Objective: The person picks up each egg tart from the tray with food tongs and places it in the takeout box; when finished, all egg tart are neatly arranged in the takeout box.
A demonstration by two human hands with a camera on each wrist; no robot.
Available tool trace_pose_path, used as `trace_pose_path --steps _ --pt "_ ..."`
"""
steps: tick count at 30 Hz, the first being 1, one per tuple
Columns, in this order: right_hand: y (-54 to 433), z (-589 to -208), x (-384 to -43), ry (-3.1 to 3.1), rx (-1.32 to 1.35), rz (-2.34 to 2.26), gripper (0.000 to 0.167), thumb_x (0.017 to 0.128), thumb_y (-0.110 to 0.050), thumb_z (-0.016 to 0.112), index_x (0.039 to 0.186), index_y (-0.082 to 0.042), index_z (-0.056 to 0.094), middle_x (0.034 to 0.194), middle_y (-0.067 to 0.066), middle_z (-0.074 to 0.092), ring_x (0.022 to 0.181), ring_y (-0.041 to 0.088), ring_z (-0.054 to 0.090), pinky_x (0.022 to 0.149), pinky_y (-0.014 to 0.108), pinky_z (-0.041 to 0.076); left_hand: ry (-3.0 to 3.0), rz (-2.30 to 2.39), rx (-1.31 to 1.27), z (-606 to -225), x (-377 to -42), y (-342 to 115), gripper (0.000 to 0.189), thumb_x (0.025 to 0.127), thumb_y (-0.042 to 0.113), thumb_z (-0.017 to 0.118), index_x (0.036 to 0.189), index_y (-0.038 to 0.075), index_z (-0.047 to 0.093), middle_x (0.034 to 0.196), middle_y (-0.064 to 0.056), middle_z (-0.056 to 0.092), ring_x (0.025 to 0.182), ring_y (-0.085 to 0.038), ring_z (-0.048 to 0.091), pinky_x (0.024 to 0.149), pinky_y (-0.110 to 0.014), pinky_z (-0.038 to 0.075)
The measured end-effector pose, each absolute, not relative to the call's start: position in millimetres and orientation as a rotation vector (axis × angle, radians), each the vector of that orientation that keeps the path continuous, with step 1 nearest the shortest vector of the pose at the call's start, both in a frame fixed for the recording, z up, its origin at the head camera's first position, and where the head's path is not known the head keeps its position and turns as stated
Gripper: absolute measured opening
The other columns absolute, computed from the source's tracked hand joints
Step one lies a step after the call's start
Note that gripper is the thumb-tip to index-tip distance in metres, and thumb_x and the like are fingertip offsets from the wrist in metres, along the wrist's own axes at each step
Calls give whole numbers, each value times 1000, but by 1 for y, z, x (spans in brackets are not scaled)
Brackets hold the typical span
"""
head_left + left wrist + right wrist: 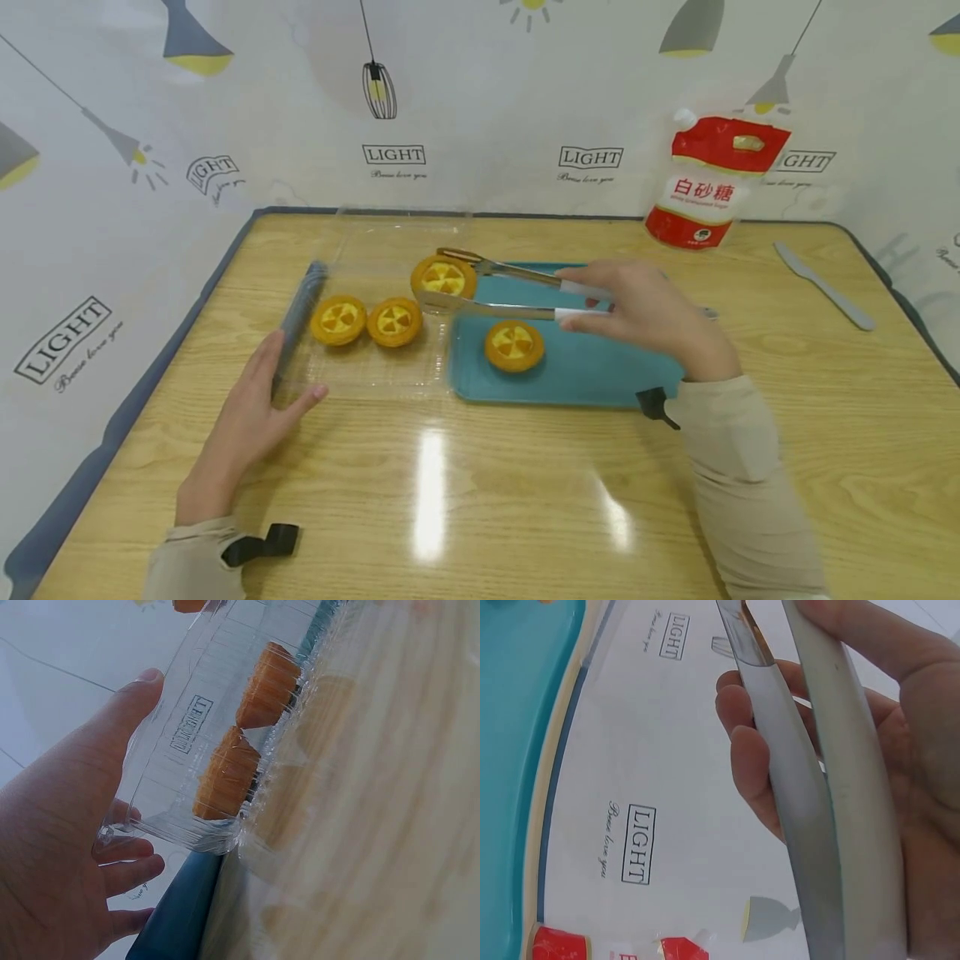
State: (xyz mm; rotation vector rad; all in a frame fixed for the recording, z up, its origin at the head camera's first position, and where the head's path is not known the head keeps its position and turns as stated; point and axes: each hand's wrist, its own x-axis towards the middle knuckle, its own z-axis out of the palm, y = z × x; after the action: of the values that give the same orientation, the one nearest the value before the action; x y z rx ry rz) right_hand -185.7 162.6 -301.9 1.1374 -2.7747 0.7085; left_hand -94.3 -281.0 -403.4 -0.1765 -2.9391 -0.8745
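Observation:
My right hand [637, 304] grips the white handles of metal tongs [517, 312]. The tongs' arms lie either side of an egg tart [442, 279] with an orange-yellow patterned top, over the right part of a clear plastic container [360, 375]. Two more tarts, a left one [338, 321] and a right one [395, 322], sit side by side in that container. My left hand [255, 404] is at the container's near left corner, thumb and fingers spread apart; in the left wrist view its thumb [139, 694] overlaps the container's rim. One tart [513, 346] sits on a teal tray [585, 375].
Behind the tray's right end stands a red and white sugar pouch [697, 183]. A grey-white knife [825, 286] lies at the table's far right. A dark blue-grey strip [298, 312] runs along the container's left side. A patterned backdrop [495, 175] hangs behind the table.

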Motion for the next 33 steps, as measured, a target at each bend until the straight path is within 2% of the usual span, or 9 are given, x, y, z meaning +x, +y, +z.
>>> trace_pose_path --steps 8,15,24,33 --pt "148 -308 -183 -2847 1188 766 55 80 -29 74 126 -3 59 119 10 62 86 21 66 77 40 53 -2943 -878 -174 -403 -94 -280 93 88 45 61 150 8 2 153 -21 6 137 -40 10 103 -63 18" --pt "137 -309 -179 -2863 1196 704 54 78 -27 76 125 -4 60 113 8 64 85 19 64 75 37 53 -2942 -867 -179 -402 -94 -280 93 88 45 61 150 8 3 153 -21 6 138 -39 10 103 -62 18" --pt "123 -310 -174 -2906 1209 646 54 80 -31 75 126 -8 59 119 7 62 94 19 63 80 37 52 -2938 -868 -179 -404 -94 -281 93 88 45 61 150 8 2 153 -21 6 137 -40 10 103 -62 17" --pt "113 -312 -175 -2981 1205 591 54 79 -31 75 127 -10 60 118 5 62 94 21 62 78 37 51 -2926 -868 -188 -404 -94 -281 93 88 44 61 150 7 3 153 -21 6 138 -39 10 104 -61 17"
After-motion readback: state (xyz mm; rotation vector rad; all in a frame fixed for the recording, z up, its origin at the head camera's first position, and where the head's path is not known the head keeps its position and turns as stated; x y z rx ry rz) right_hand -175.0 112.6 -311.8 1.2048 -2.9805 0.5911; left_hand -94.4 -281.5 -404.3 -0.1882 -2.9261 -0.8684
